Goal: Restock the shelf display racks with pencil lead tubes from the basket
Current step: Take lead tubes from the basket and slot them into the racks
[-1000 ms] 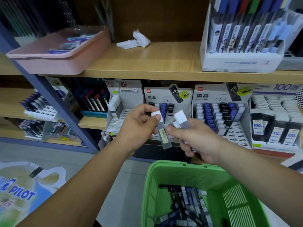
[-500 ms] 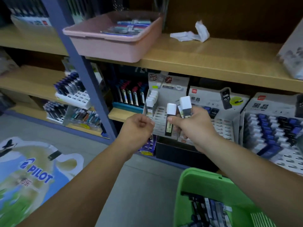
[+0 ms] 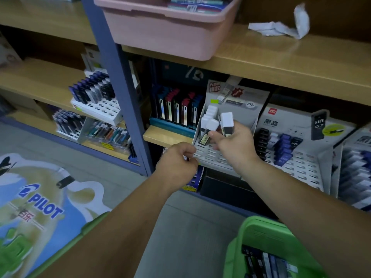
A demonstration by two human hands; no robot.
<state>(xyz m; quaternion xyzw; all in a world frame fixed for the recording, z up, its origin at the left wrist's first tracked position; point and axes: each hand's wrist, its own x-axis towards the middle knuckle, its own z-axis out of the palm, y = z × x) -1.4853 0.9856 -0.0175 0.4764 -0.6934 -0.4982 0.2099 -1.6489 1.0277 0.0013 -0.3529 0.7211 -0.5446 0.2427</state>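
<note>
Gripping hand: right hand (image 3: 232, 146), clamped on two white-capped lead tubes (image 3: 227, 123); one is pinched between thumb and forefinger, the other is held farther right among the fingers.
Tube position: both are roughly upright above the far left slots of the grey display rack (image 3: 215, 159), just beside the seated tubes (image 3: 210, 114) standing in its left column.
Supporting hand: left hand (image 3: 176, 164), fingers curled at the rack's near left corner; whether it pinches the edge or merely touches it cannot be told.
Supply: green basket (image 3: 259, 227), near right, with loose tubes (image 3: 269, 261) lying inside.
Neighbouring rack (image 3: 301, 165): right of the grey one, carrying blue and black tubes.
Upper shelf: pink tray (image 3: 160, 35) at left, crumpled paper (image 3: 281, 30) at right.
</note>
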